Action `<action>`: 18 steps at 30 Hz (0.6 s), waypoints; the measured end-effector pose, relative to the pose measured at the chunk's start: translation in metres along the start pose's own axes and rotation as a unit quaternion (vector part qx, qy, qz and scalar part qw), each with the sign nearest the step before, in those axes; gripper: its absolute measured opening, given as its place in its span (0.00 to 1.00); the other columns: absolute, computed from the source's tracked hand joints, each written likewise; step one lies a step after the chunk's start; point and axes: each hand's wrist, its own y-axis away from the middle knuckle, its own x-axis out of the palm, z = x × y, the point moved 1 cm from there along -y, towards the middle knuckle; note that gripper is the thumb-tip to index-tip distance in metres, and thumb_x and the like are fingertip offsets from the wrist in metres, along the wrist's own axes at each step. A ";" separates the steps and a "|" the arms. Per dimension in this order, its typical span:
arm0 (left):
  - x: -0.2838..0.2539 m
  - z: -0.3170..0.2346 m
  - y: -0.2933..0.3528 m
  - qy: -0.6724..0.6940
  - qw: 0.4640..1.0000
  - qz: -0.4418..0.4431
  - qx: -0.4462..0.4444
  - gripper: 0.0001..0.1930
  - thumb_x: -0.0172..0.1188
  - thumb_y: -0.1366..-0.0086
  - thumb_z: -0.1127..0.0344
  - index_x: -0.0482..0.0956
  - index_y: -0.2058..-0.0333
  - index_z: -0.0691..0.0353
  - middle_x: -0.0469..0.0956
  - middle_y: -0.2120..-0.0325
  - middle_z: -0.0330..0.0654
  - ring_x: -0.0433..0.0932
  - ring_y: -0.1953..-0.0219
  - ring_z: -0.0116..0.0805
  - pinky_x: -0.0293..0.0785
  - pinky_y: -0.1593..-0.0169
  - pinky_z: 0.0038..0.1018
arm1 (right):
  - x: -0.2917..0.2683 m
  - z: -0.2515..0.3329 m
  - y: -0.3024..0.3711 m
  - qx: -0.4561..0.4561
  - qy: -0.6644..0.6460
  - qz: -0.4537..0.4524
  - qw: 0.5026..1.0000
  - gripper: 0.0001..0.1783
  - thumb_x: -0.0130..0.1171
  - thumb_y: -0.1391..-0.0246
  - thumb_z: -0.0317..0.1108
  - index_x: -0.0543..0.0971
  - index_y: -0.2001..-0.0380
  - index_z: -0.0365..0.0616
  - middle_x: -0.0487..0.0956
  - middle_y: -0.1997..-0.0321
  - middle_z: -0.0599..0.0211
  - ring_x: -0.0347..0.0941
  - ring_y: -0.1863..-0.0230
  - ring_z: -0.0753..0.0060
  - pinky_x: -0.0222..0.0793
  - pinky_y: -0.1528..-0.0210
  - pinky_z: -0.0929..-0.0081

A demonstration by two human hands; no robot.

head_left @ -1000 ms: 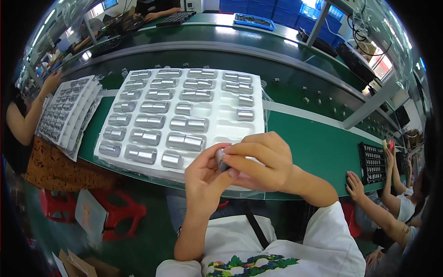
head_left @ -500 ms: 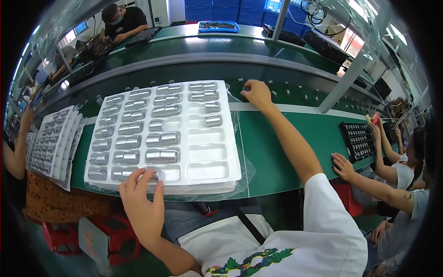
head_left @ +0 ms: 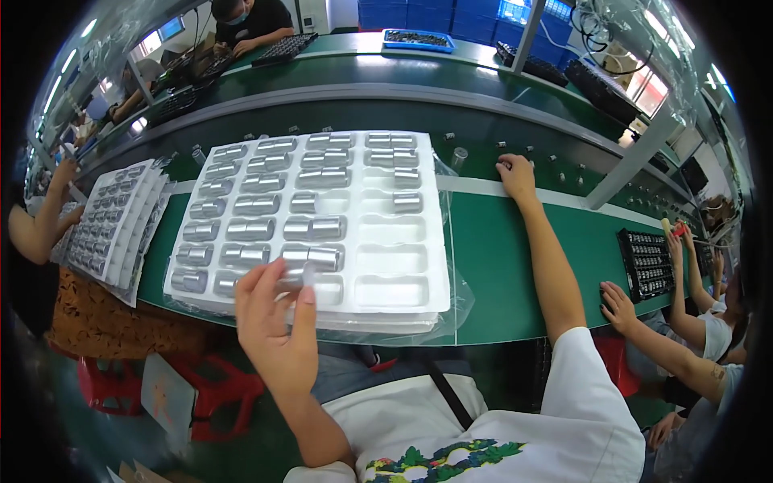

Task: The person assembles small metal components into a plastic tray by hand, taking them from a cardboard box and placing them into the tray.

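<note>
A white plastic tray (head_left: 392, 291) with rows of oblong pockets lies in front of me, many of them filled with silver metal cylinders (head_left: 315, 228). At its near edge, my left hand (head_left: 278, 338) pinches a silver cylinder (head_left: 291, 282) between thumb and fingers, over the third column of pockets. That cylinder is partly covered by the fingers and slightly blurred. Beyond the tray's right side, my right hand (head_left: 518, 177) is at the edge of the green belt with its fingers curled together; what they hold, if anything, is hidden. An upright metal cylinder (head_left: 459, 158) stands between that hand and the tray.
Small metal parts (head_left: 561, 177) stand scattered along the belt. More stacked trays (head_left: 121, 225) lie at the left beside a co-worker's arm (head_left: 40, 217). At the right are a black rack (head_left: 646, 262) and another person's hand (head_left: 618, 306). A metal post (head_left: 632, 157) rises right of my hand.
My right hand has moved right, away from the spot where the upright cylinder now shows. My left hand has shifted slightly up, its cylinder raised from the pocket. The whole view has shifted.
</note>
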 end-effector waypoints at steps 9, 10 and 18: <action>0.041 -0.002 0.009 0.547 0.795 0.156 -0.211 0.21 0.58 0.33 0.76 0.69 0.42 0.71 0.73 0.44 0.57 0.74 0.42 0.43 0.71 0.38 0.33 | -0.087 0.141 0.000 0.106 -0.596 0.059 0.794 0.17 0.65 0.43 0.28 0.80 0.51 0.34 0.82 0.56 0.64 0.76 0.56 0.80 0.71 0.53 0.84; 0.043 -0.001 0.009 0.583 0.764 0.158 -0.227 0.21 0.57 0.32 0.75 0.69 0.42 0.71 0.73 0.45 0.57 0.73 0.40 0.44 0.72 0.37 0.35 | -0.099 0.162 0.007 0.093 -0.658 0.112 0.739 0.19 0.65 0.44 0.27 0.79 0.49 0.34 0.81 0.53 0.63 0.75 0.54 0.80 0.70 0.52 0.84; 0.042 0.009 0.012 0.610 0.744 0.154 -0.225 0.22 0.54 0.31 0.75 0.66 0.39 0.66 0.69 0.42 0.56 0.75 0.44 0.52 0.75 0.40 0.45 | -0.166 0.274 0.086 -0.017 -0.650 0.374 0.661 0.24 0.63 0.43 0.26 0.76 0.42 0.34 0.79 0.54 0.65 0.73 0.51 0.74 0.74 0.48 0.72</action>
